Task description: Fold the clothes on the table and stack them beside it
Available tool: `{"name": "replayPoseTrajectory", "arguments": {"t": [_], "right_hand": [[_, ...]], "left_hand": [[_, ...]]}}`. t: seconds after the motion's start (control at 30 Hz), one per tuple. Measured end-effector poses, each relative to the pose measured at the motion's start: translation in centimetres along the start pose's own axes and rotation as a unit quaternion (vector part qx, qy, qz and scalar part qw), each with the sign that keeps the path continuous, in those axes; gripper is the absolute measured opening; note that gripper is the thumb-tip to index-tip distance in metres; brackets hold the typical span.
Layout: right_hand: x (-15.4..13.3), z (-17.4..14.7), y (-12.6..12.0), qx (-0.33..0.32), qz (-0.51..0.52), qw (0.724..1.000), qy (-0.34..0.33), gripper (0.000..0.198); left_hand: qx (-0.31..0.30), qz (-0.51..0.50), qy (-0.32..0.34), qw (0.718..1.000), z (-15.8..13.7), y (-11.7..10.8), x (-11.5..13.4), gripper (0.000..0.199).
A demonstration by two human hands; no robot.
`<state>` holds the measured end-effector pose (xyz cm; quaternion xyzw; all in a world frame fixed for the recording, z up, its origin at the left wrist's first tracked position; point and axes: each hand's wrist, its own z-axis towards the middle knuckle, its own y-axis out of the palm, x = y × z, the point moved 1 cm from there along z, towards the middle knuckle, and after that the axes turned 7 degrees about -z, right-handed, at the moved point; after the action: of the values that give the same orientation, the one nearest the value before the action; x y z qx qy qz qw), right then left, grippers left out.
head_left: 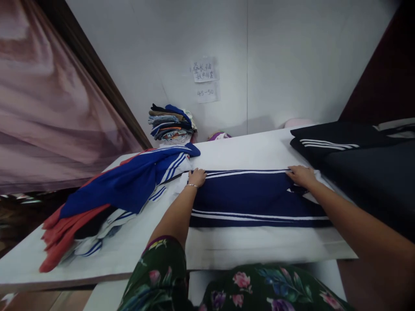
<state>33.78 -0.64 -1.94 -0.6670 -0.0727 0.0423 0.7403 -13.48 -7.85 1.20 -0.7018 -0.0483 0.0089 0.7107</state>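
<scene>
A navy blue garment (pixel 246 194) with white double stripes along its long edges lies folded into a wide strip on the white table in front of me. My left hand (pixel 197 177), a bracelet at its wrist, is at the strip's far left corner, fingers bent over the edge. At the far right corner my right hand (pixel 302 176) has its fingers closed on the cloth. Some white fabric shows beside each hand. Both sets of fingertips are partly hidden by cloth and knuckles.
Left of me lies a loose heap of clothes, with a blue jacket (pixel 119 185) over red and white pieces. A stack of folded clothes (pixel 170 123) stands by the wall. Dark clothes (pixel 350 147) are piled right. Handwritten paper signs (pixel 205 80) hang on the wall; a pink curtain (pixel 58 95) hangs left.
</scene>
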Motion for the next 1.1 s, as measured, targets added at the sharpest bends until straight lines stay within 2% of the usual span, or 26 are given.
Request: {"name": "replayPoseTrajectory", "arguments": {"t": [0.2,0.4,0.67,0.83,0.93,1.0,1.1], "right_hand": [[3.4,1.0,0.6,-0.025,-0.04,0.999,-0.022,0.045],[5.0,3.7,-0.3,-0.121,0.001,0.992,-0.019,0.042],[6.2,3.9,1.0,-0.114,0.072,0.991,0.02,0.049],[6.8,4.4,1.6,-0.107,0.09,0.989,0.043,0.056],[7.0,4.5,1.6,-0.112,0.096,0.988,0.039,0.061],[7.1,4.4,1.2,-0.126,0.112,0.985,0.027,0.06],[7.3,3.8,0.5,-0.124,0.135,0.983,0.0,0.05]], "left_hand": [[-0.043,0.007,-0.028,0.999,1.5,-0.5,-1.2,0.046],[-0.034,0.038,-0.037,0.998,2.7,-1.7,-2.1,0.067],[-0.075,0.043,-0.082,0.993,4.3,-0.8,-2.9,0.076],[-0.122,-0.017,-0.112,0.986,4.9,-0.9,-4.7,0.081],[-0.136,-0.017,-0.121,0.983,5.0,-1.2,-5.8,0.08],[-0.132,-0.012,-0.121,0.984,4.9,-1.3,-6.1,0.08],[-0.084,0.007,-0.141,0.986,4.8,-1.2,-6.0,0.081]]}}
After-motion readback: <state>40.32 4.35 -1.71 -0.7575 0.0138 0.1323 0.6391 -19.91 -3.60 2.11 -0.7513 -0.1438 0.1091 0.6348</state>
